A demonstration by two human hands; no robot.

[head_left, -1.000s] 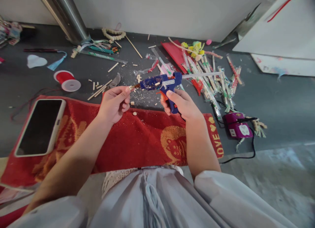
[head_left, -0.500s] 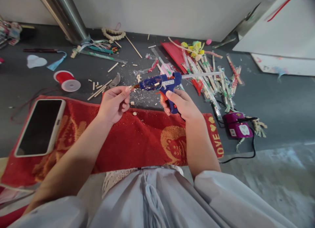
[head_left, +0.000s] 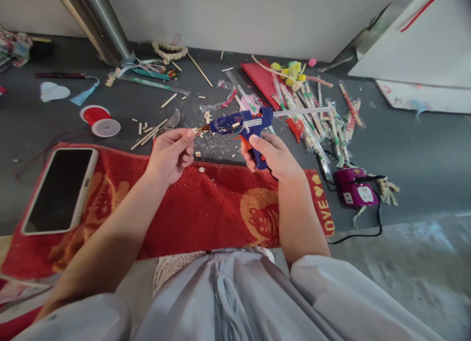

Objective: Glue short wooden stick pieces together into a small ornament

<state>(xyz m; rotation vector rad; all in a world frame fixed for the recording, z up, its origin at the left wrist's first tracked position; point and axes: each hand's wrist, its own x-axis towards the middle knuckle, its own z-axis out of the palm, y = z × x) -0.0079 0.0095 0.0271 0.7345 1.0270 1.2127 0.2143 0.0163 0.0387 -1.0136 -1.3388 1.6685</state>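
A blue hot glue gun (head_left: pixel 253 127) with an orange trigger is gripped by my right hand (head_left: pixel 270 152), its nozzle pointing left. A clear glue stick (head_left: pixel 303 111) sticks out of its back end. My left hand (head_left: pixel 174 152) is closed in a pinch on a small pale wooden piece (head_left: pixel 195 130), mostly hidden by the fingertips. The nozzle tip (head_left: pixel 204 128) is right at that piece; whether they touch I cannot tell. Short cut sticks (head_left: pixel 149 135) and pliers-like cutters (head_left: pixel 172 120), partly covered, lie behind my left hand.
A red towel (head_left: pixel 213 213) spreads along the front edge, with a phone (head_left: pixel 59 191) on its left. Red thread spool (head_left: pixel 100 120), wrapped chopsticks (head_left: pixel 305 115), a red envelope (head_left: pixel 259 81) and a purple power block (head_left: pixel 356 188) with a black cable lie around.
The glue gun has shifted slightly right, its nozzle drawing back a little from the left fingertips. My left hand stays nearly still.
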